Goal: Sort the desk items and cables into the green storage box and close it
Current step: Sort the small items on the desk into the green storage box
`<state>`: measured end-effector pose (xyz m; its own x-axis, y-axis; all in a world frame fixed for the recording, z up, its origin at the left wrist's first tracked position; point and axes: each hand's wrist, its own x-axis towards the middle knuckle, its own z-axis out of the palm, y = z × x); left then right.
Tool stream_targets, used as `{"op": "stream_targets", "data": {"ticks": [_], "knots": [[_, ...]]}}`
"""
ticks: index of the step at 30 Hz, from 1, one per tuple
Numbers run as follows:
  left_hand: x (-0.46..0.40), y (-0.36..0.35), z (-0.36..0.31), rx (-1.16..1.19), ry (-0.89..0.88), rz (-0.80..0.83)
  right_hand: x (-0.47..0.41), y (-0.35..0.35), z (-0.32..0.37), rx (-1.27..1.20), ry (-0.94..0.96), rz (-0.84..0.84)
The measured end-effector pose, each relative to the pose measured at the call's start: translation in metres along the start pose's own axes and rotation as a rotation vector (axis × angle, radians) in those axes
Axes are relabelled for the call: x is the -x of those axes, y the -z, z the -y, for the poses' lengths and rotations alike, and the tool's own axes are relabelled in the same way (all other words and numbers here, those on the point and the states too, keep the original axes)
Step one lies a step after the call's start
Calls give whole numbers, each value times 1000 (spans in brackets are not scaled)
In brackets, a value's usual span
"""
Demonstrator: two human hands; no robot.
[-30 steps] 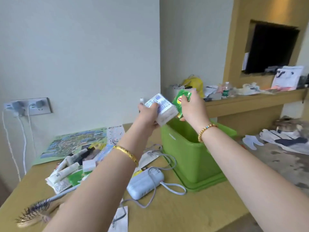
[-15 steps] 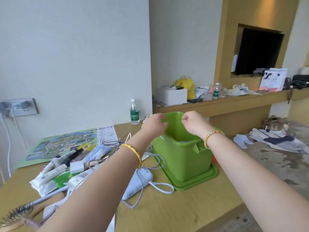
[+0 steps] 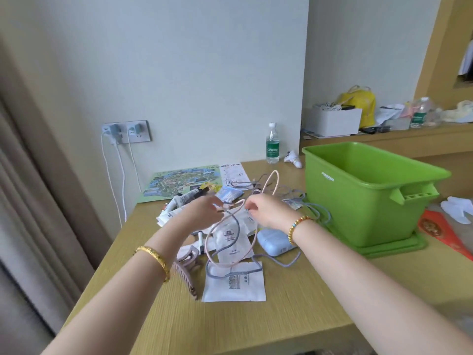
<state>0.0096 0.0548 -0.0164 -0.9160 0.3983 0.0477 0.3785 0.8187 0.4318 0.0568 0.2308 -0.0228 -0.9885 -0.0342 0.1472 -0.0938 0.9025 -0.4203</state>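
While loops dangle, both hands (image 3: pixel 204 212) on pink cable (image 3: pixel 231 221).

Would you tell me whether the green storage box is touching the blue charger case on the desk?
Apart. The head view shows a strip of bare desk and grey cable between the green storage box and the blue charger case.

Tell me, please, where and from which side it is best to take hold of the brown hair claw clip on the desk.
Probably take the brown hair claw clip by its hinged handle end, which points away from the person towards the pen. Come from above with the left hand, since it lies flat on the desk just beside the left forearm. Its teeth point towards the near edge and offer a poorer hold.
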Motion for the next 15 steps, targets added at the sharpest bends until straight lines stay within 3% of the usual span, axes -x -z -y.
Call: {"op": "stream_targets", "data": {"ticks": [6, 13, 15], "knots": [[11, -17, 51, -171, 64, 78, -3, -35, -14, 263, -47, 121], [-6, -32, 47, -224, 6, 112, -15, -49, -13, 408, -92, 313], [-12, -33, 45, -277, -19, 92, -18, -52, -10, 472, -76, 285]]}}
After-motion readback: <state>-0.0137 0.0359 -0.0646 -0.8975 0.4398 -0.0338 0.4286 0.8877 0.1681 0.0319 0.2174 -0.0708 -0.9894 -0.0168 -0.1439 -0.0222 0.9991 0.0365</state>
